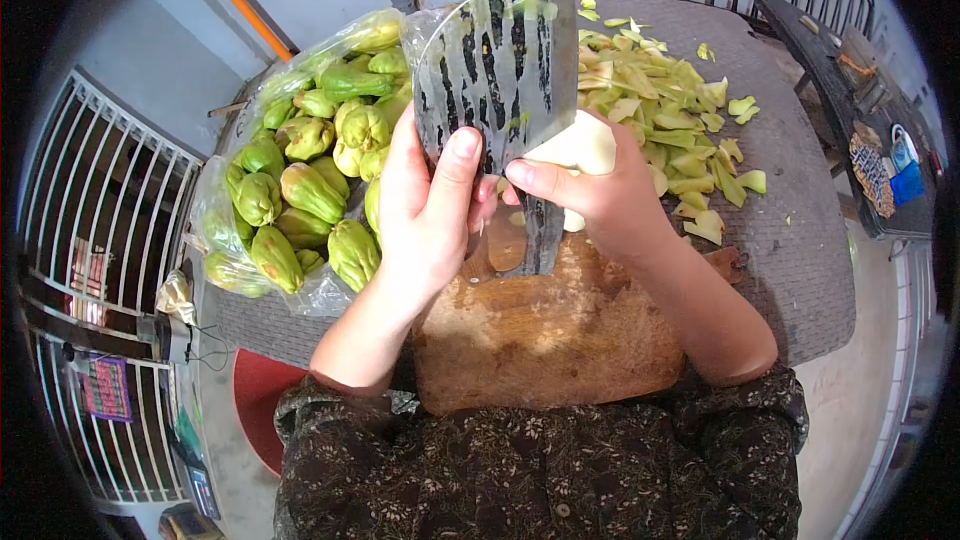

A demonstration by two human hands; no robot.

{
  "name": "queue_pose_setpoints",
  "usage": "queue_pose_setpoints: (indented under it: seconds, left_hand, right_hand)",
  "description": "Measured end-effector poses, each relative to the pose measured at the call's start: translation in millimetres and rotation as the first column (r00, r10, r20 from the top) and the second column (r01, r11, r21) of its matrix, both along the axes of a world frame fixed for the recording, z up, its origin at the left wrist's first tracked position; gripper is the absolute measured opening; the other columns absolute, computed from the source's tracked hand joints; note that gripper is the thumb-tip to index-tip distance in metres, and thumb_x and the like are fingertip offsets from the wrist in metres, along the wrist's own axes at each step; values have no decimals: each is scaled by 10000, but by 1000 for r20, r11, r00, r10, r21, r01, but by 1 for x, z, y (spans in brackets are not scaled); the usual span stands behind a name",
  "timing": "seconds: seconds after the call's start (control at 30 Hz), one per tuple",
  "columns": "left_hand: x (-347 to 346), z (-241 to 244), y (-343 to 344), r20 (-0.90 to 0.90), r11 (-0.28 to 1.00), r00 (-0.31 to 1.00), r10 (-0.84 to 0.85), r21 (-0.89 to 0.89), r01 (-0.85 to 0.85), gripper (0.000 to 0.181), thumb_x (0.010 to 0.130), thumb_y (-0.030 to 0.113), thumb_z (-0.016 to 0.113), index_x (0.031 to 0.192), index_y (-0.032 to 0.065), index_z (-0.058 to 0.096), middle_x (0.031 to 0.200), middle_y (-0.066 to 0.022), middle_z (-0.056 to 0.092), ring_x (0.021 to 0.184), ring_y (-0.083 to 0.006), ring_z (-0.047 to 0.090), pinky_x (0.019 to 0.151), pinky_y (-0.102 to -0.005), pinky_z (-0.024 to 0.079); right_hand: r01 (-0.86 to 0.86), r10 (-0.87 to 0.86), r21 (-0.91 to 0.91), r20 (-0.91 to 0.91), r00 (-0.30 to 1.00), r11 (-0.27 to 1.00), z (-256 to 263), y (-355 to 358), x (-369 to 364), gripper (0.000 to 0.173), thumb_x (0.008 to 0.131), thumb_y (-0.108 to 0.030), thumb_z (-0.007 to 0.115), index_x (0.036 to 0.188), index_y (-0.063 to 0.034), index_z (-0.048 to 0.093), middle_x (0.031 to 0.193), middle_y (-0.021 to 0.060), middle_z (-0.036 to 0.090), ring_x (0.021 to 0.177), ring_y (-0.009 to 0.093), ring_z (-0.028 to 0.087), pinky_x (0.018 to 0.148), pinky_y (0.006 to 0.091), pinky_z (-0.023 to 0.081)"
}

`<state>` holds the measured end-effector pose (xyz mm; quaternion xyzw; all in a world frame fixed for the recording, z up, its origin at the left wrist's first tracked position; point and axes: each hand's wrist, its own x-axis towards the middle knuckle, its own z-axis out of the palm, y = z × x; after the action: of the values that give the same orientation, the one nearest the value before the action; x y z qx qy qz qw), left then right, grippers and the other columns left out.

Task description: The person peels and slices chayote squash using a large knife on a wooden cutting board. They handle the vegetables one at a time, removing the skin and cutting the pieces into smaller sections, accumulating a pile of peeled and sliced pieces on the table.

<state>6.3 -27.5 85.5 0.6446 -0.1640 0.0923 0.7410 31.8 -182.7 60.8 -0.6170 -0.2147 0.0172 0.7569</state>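
In the head view my left hand (pixel 442 199) grips a broad metal cleaver (pixel 491 75) near the base of its blade, the thumb lying on the blade's face. The blade stands up and bears dark streaks. My right hand (pixel 600 199) holds a pale, peeled piece of chayote (pixel 581 146) against the cleaver's right side, its thumb reaching towards the blade. Below both hands lies a worn wooden cutting board (pixel 547 337). Green whole chayotes (pixel 315 191) fill an open clear plastic bag (pixel 289 82) on the left. Pale green cut pieces and peelings (pixel 675 120) form a heap on the right.
The grey woven-textured table (pixel 795 232) carries all of this, with a few scraps scattered near its far right. A dark side table (pixel 840 112) with small items stands at the right. A red stool or chair (pixel 259 405) is at the lower left, near metal bars (pixel 105 187).
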Motion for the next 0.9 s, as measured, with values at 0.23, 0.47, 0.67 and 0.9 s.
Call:
queue_pose_setpoints:
  seconds: [0.23,0.47,0.67,0.9]
  left_hand:
    - [16,-2,8,-17,998,999,44,49,-43,230,961,177,456,1143,42,419,773,-6,474,544,-53,426,427,-186,333]
    - [57,-10,42,-98,931,982,158,347,-115,163,962,171,458,1080,59,464,705,21,468,528,-50,428,443,-188,353]
    - [67,-25,40,-419,969,901,-116,151,195,277,955,209,475,1169,35,442,738,-55,570,564,-108,528,540,-224,449]
    - [59,-38,37,259,596,966,26,771,-222,428,919,304,538,1233,20,473,1160,-163,562,1108,-249,522,951,-361,400]
  right_hand:
    - [58,-45,123,-105,993,991,-1,0,10,288,833,-254,664,944,1,588,829,68,645,744,137,624,660,266,490]
    - [141,39,414,-396,917,899,-17,-22,50,467,890,-445,558,1026,-1,512,876,134,594,790,230,631,694,343,519]
    - [12,179,505,-328,928,863,-10,-21,40,477,915,-458,500,1031,4,519,911,159,610,819,248,631,738,355,517]
    - [78,83,457,-320,944,886,-1,-7,26,535,947,-491,396,1058,15,532,975,158,634,865,239,625,768,332,508]
